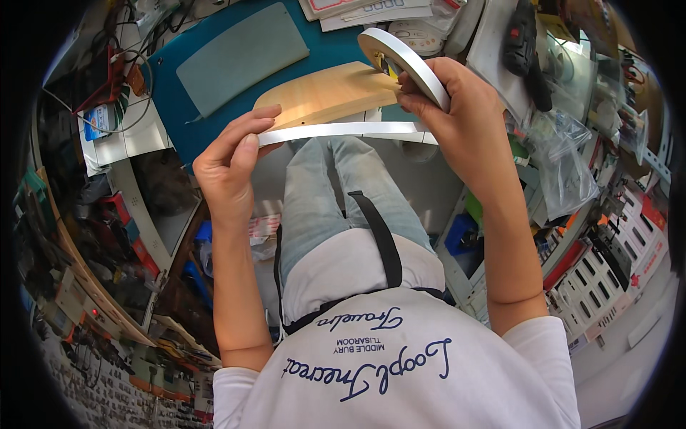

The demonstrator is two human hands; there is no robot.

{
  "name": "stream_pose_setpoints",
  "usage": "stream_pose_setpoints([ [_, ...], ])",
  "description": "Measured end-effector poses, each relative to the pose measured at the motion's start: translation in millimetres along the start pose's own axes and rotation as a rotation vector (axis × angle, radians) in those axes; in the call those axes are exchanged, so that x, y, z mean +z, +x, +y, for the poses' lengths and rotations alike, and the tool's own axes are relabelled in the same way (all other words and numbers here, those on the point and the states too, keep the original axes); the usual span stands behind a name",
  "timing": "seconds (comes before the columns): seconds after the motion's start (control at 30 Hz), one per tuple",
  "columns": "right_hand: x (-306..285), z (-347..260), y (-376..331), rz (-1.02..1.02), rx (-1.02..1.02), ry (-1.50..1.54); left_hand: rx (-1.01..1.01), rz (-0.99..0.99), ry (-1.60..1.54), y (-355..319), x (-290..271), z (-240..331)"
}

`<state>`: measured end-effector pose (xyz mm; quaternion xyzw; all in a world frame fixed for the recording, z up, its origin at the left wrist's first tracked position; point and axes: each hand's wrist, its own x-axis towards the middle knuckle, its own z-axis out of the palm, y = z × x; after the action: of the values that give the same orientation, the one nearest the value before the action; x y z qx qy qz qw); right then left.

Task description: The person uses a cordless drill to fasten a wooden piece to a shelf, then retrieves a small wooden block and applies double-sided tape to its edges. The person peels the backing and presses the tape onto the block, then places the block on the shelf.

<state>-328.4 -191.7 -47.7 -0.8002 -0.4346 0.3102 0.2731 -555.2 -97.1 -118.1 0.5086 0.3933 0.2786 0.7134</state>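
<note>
A strip of white tape (336,130) is drawn out between my two hands, running along the near edge of a pale curved wooden board (321,93). Pinched between thumb and fingers of my left hand (230,161) is the strip's left end; these fingers also lie by the board's left end. My right hand (463,107) grips the white tape roll (420,68), tilted on edge, with its fingertips at the board's narrow right end. Whether those fingertips also clamp the board is hard to see. Small dark spots show on the board's near edge.
Beyond the board, a grey-green curved panel (243,61) lies on a teal mat (168,89). A black power tool (522,43) rests at the far right, near clear plastic bags (564,161). A cable (146,100) loops at left. Crowded shelves flank both sides.
</note>
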Motion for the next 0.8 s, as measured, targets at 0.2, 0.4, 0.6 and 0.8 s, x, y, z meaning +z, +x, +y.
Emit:
stream_pose_setpoints([
  [0.2,1.1,-5.0,-0.1,0.046,-0.073,-0.043,-0.004,0.026,-0.023,-1.1,4.5,1.7],
  [0.4,-2.9,-7.9,1.9,0.036,-0.004,-0.040,0.000,0.009,-0.024,0.4,2.7,0.9],
  [0.6,1.0,-2.8,1.4,0.082,-0.083,-0.003,-0.008,0.017,-0.043,1.7,4.1,2.1],
  [0.8,-5.1,-9.5,6.6,0.043,-0.212,-0.132,-0.004,0.007,-0.043,3.0,3.2,2.8],
])
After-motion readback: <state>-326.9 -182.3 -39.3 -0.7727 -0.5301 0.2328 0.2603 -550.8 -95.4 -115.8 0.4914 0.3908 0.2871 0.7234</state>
